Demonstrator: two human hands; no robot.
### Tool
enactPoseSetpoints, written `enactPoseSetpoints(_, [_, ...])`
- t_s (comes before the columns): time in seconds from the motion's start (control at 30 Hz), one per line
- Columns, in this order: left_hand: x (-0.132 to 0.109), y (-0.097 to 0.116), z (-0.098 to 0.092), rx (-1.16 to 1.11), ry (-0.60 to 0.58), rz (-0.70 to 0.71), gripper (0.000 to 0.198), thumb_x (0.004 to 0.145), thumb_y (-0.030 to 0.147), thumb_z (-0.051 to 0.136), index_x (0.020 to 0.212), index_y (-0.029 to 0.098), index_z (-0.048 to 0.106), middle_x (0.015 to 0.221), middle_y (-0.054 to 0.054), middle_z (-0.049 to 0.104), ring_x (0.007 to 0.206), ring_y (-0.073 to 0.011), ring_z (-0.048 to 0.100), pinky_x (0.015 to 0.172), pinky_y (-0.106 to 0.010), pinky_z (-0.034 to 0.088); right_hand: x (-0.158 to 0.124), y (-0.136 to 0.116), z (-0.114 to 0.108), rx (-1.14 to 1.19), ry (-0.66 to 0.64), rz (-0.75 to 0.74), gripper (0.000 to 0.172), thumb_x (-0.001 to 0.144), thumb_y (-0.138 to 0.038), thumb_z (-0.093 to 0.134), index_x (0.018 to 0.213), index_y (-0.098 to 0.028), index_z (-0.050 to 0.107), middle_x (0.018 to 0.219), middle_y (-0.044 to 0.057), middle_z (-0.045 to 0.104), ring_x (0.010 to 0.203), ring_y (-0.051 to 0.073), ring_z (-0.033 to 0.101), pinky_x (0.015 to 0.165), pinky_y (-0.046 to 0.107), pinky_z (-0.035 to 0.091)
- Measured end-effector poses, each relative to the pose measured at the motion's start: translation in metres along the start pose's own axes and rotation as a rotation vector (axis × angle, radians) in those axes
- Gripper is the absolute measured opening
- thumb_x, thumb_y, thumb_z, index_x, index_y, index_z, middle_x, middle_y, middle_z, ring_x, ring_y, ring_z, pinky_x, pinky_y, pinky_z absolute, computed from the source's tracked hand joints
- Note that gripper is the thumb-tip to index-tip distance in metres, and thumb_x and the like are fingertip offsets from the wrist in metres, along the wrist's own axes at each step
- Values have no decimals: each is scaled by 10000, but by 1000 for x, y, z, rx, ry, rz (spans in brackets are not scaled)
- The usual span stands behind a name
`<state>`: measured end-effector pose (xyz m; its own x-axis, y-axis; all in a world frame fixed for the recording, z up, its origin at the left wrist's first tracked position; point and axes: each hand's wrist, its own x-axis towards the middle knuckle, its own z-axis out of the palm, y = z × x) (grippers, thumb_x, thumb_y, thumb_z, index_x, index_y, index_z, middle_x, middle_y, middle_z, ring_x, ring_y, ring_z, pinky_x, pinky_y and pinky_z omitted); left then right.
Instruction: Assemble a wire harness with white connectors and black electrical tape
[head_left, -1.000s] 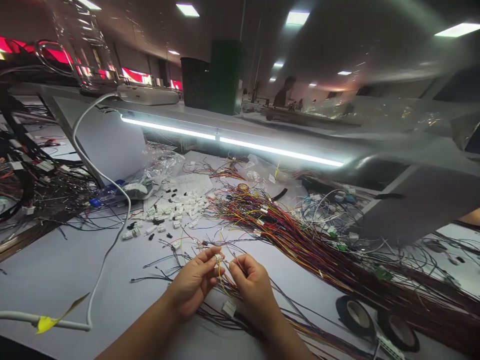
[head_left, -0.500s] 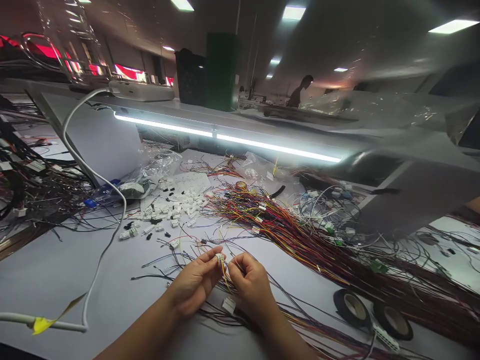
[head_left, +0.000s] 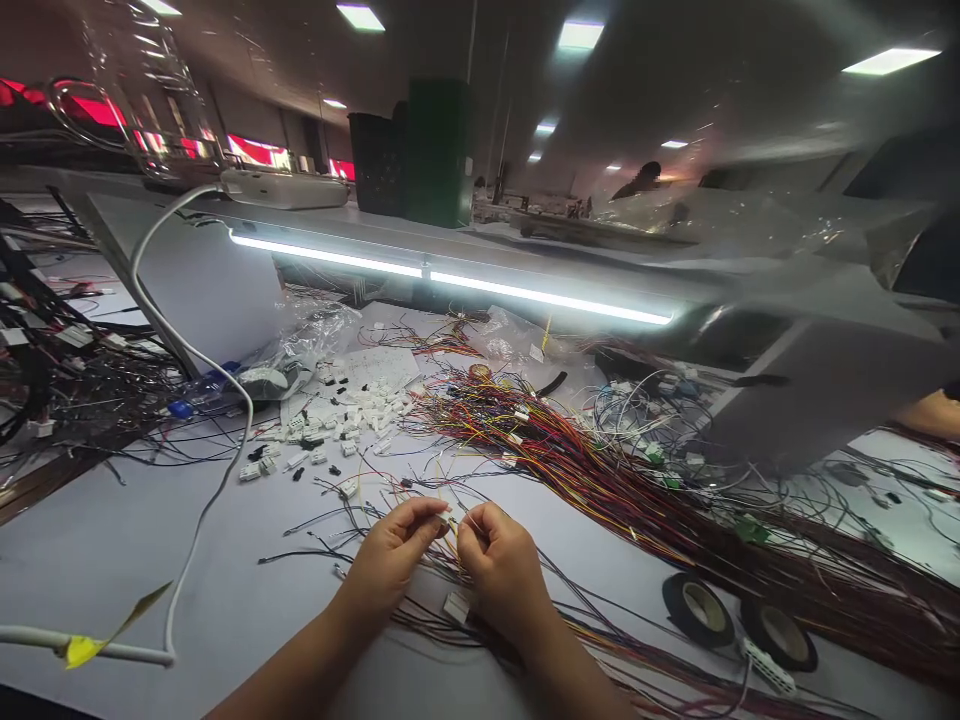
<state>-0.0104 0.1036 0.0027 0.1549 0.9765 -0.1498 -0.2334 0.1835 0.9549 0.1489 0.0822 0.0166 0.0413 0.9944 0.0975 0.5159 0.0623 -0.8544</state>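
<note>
Between the fingertips of my left hand (head_left: 399, 555) is a small white wire connector (head_left: 445, 517), mostly covered by thumb and forefinger. Yellow wires (head_left: 453, 540) run down from it. My right hand (head_left: 501, 568) is closed in a pinch just to the right, on a thin dark wire (head_left: 463, 508) whose end lies close to the connector. Whether that end is inside the connector cannot be made out. Under my hands, a larger white connector (head_left: 456, 606) rests on a spread of dark wires (head_left: 427, 630).
White connectors (head_left: 367, 412) lie heaped at the back left. A thick bundle of red, yellow and dark wires (head_left: 555, 455) stretches to the right. Black tape rolls (head_left: 699, 610) sit at front right. A white cable (head_left: 225, 480) crosses the left side under a lamp strip (head_left: 547, 295).
My left hand has turned and its fingers have closed further over the connector, hiding more of it. My right hand stays nearly in place, still pinching. The view has shifted slightly.
</note>
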Motion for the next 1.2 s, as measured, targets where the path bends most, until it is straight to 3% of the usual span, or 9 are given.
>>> enactPoseSetpoints(0.17, [2, 0, -1, -159, -74, -172, 305, 674, 327, 805, 939, 207, 714, 795, -5, 696, 787, -147, 630, 811, -269, 467, 0, -1, -5, -11, -33, -2, 150, 840, -266, 492, 715, -200, 543, 578, -39, 526, 540, 114, 441, 521, 213, 316])
enactPoseSetpoints(0.37, [2, 5, 2, 25, -76, -76, 269, 664, 322, 815, 880, 180, 741, 905, -35, 720, 884, -155, 613, 855, -241, 443, -2, 0, -4, -67, -27, -92, 158, 856, -277, 505, 766, -194, 605, 625, -25, 573, 562, 118, 474, 545, 219, 333])
enactPoseSetpoints(0.57, [1, 3, 3, -296, -92, -242, 303, 644, 267, 836, 907, 183, 712, 774, -7, 717, 756, -114, 634, 791, -226, 468, -1, 0, -3, 123, -37, -56, 164, 871, -286, 516, 773, -194, 610, 712, -14, 630, 660, 126, 535, 635, 214, 404])
enactPoseSetpoints(0.77, [-1, 5, 7, -185, -88, -207, 301, 671, 273, 819, 921, 148, 708, 830, -44, 729, 790, -133, 648, 774, -217, 483, 1, -1, -5, 89, -26, -77, 156, 872, -262, 521, 769, -192, 616, 705, -8, 637, 642, 132, 547, 611, 227, 411])
enactPoseSetpoints(0.87, [1, 4, 5, -233, -73, -224, 286, 676, 237, 816, 925, 155, 702, 806, -26, 714, 761, -117, 649, 772, -207, 499, 4, -1, -9, 95, -10, -152, 184, 914, -284, 487, 875, -201, 646, 785, 15, 657, 715, 148, 579, 668, 244, 445])
enactPoseSetpoints(1.0, [5, 4, 0, -343, -24, -270, 249, 724, 165, 772, 950, 161, 667, 855, -39, 700, 829, -133, 669, 830, -231, 521, 5, -1, -14, 76, 84, -363, 272, 955, -297, 421, 1079, -200, 643, 919, 64, 649, 855, 175, 598, 785, 284, 464])
enactPoseSetpoints(1.1, [6, 4, -3, -396, -17, -318, 233, 768, 123, 722, 975, 165, 623, 849, -57, 689, 837, -150, 686, 765, -227, 550, 0, -3, -15, 30, 22, -311, 345, 964, -305, 397, 1257, -201, 547, 798, 28, 645, 705, 159, 593, 674, 260, 460])
enactPoseSetpoints(1.2, [7, 4, -3, -416, -7, -344, 228, 802, 99, 676, 1002, 168, 588, 790, -41, 672, 736, -123, 688, 674, -194, 557, -5, -6, -13, -48, -45, -175, 293, 959, -335, 400, 1171, -202, 552, 609, -37, 574, 517, 139, 506, 514, 233, 371])
